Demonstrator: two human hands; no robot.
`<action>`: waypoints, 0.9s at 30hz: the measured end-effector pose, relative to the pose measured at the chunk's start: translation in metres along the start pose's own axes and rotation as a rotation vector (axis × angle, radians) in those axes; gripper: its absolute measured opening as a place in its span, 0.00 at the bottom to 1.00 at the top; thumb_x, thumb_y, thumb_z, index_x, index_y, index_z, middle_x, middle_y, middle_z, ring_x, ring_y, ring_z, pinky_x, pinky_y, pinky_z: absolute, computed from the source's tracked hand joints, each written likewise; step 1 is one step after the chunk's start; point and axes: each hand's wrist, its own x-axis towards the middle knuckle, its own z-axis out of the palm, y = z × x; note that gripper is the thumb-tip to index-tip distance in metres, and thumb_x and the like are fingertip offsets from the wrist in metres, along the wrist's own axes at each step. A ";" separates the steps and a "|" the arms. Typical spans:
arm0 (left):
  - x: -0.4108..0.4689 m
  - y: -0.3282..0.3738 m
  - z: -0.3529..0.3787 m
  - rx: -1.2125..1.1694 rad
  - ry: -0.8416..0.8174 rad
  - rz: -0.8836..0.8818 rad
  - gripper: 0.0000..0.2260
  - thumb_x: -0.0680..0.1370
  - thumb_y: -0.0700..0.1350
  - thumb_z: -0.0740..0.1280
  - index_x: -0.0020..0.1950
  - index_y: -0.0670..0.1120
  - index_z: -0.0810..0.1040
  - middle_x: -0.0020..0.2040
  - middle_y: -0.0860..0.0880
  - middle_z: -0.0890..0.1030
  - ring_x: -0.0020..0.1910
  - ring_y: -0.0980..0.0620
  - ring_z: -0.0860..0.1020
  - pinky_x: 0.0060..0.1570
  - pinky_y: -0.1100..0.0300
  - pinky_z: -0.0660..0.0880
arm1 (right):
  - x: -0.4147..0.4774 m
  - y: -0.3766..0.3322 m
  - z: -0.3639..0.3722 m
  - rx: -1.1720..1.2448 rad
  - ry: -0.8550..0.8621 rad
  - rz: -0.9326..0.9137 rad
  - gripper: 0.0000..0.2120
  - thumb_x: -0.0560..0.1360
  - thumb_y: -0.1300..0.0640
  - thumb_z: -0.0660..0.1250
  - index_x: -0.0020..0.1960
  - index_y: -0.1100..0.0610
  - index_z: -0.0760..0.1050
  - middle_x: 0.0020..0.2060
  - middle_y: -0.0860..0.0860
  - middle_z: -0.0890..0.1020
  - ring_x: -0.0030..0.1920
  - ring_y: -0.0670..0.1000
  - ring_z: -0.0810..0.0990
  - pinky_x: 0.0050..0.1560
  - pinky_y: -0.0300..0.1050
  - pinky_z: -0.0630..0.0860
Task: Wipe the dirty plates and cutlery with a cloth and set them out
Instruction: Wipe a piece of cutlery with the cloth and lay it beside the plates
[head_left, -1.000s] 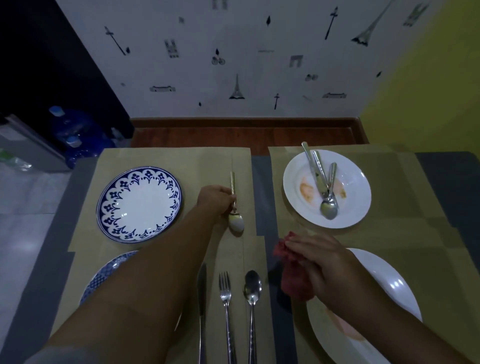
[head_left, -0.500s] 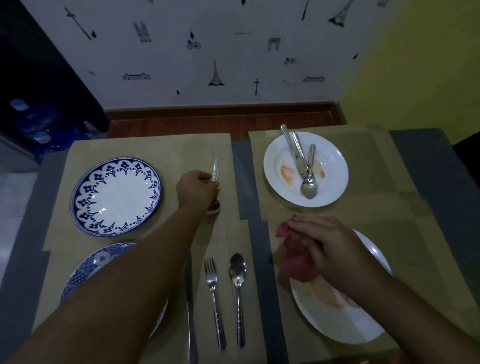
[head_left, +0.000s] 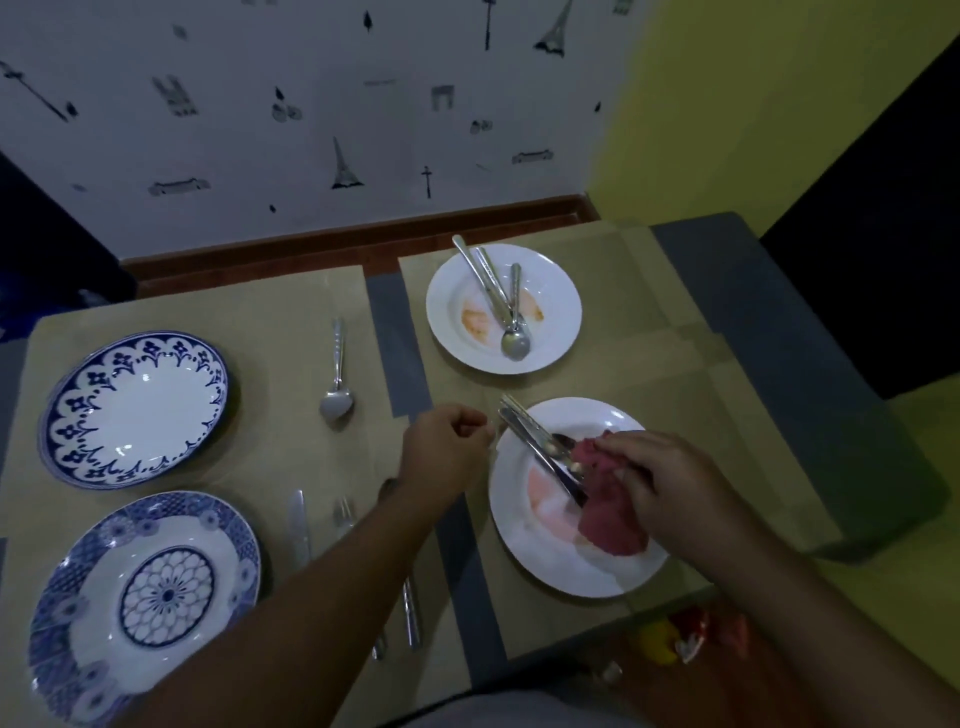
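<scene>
Glossy white glaze on the near white plate at 5 o'clock, dulled by pinkish smears; same glaze, orange smears, on the far white plate at 12. Shiny glazed ceramic on the scalloped blue plate at 9 and the floral blue plate at 8. Polished metal spoon, likewise the cutlery at 5. Soft, matt, crumpled red cloth. Matt brown paper mats over a dull grey table. Wooden skirting at 11.

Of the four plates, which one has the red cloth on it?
The near white plate, on the right: the cloth lies on it. The far white plate holds only cutlery; the far blue plate and near blue plate are bare.
</scene>
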 end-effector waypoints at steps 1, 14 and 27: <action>0.000 0.002 0.006 0.007 -0.008 -0.009 0.09 0.76 0.49 0.73 0.54 0.48 0.83 0.44 0.54 0.83 0.44 0.58 0.81 0.45 0.62 0.80 | -0.006 0.005 0.000 0.009 0.001 0.013 0.18 0.71 0.71 0.68 0.57 0.55 0.83 0.52 0.49 0.84 0.51 0.41 0.76 0.53 0.19 0.62; 0.022 0.023 0.038 0.042 0.001 -0.137 0.04 0.76 0.47 0.73 0.48 0.48 0.86 0.44 0.50 0.85 0.42 0.54 0.81 0.45 0.57 0.80 | -0.038 0.031 -0.006 0.063 0.016 0.080 0.19 0.70 0.73 0.67 0.56 0.57 0.83 0.51 0.51 0.84 0.49 0.47 0.78 0.52 0.18 0.62; -0.029 0.009 -0.023 -0.383 -0.063 -0.367 0.06 0.83 0.41 0.63 0.56 0.39 0.75 0.48 0.37 0.83 0.42 0.46 0.85 0.40 0.57 0.83 | -0.022 0.013 -0.006 0.089 -0.027 0.065 0.19 0.74 0.69 0.65 0.60 0.53 0.82 0.54 0.48 0.83 0.51 0.40 0.75 0.53 0.21 0.64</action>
